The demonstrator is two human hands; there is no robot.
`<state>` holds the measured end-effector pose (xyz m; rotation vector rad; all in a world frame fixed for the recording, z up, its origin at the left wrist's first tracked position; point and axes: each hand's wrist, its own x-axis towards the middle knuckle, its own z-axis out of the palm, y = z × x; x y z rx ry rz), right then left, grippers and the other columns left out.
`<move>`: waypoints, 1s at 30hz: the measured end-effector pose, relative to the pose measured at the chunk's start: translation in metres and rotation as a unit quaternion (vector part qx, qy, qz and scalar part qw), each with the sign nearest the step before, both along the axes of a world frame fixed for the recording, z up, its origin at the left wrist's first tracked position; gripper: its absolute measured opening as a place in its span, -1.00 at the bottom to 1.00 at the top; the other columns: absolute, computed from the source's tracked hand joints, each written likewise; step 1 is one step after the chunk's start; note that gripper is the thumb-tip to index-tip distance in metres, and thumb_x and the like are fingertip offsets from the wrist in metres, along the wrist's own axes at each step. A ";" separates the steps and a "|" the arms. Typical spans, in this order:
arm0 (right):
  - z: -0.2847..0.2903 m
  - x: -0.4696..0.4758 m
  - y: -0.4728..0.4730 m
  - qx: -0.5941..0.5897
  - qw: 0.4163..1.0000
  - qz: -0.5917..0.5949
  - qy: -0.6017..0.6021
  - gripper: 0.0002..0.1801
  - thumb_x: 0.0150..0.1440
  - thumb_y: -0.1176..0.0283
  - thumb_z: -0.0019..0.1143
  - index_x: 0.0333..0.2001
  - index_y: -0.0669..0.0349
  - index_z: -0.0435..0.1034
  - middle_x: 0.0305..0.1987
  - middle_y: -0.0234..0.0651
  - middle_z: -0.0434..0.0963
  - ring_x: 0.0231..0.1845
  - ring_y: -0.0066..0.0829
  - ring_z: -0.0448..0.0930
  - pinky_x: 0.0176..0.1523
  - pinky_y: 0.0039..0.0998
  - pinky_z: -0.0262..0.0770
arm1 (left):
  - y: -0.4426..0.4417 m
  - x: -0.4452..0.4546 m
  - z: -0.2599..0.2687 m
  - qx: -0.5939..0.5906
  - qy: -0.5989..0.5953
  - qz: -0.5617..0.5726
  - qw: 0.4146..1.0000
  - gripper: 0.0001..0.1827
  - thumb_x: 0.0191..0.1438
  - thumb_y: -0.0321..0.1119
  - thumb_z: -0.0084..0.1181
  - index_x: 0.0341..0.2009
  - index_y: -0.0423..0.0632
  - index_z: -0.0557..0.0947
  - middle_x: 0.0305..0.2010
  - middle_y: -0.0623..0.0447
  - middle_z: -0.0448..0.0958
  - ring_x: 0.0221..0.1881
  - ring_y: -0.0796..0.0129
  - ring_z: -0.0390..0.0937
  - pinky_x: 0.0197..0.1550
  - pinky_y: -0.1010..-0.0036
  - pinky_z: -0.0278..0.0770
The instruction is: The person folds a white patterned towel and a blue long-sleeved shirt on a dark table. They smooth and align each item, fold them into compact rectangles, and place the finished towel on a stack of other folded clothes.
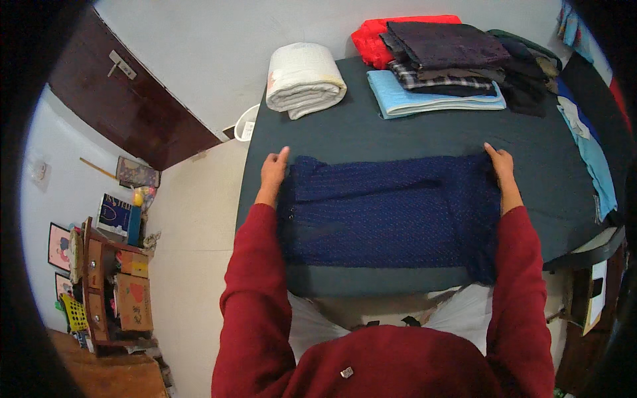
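Observation:
A dark blue patterned garment (pixel 383 214) lies folded lengthwise in a rough rectangle on the dark green cloth-covered surface (pixel 358 134) in front of me. At its far left corner is my left hand (pixel 274 171), thumb pointing up, fingers mostly hidden at the fabric's edge. My right hand (pixel 500 164) pinches the far right corner, with the thumb on the upper side. A small round button shows near the garment's left end. Part of the near right corner droops over the surface's front edge.
Along the wall lie a rolled white quilt (pixel 304 82), a light blue folded towel (pixel 428 99), a pile of dark folded clothes (pixel 448 47) and a red fabric bundle (pixel 368 42). More clothes (pixel 589 154) lie at right. A white bin (pixel 245 127) stands left of the surface.

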<state>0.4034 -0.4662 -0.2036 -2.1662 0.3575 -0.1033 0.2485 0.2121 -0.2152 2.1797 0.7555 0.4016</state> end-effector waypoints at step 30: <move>-0.011 -0.045 -0.036 0.233 0.972 0.008 0.008 -0.26 0.19 0.26 0.36 0.40 0.17 0.27 0.26 -0.19 0.52 0.20 -0.27 0.54 0.18 -0.20 0.47 | -0.039 0.004 0.033 -0.099 0.144 -0.176 0.969 -0.43 -0.01 -0.04 0.52 -0.11 -0.25 0.65 -0.20 -0.01 0.60 -0.22 0.26 0.51 -0.10 0.29 0.48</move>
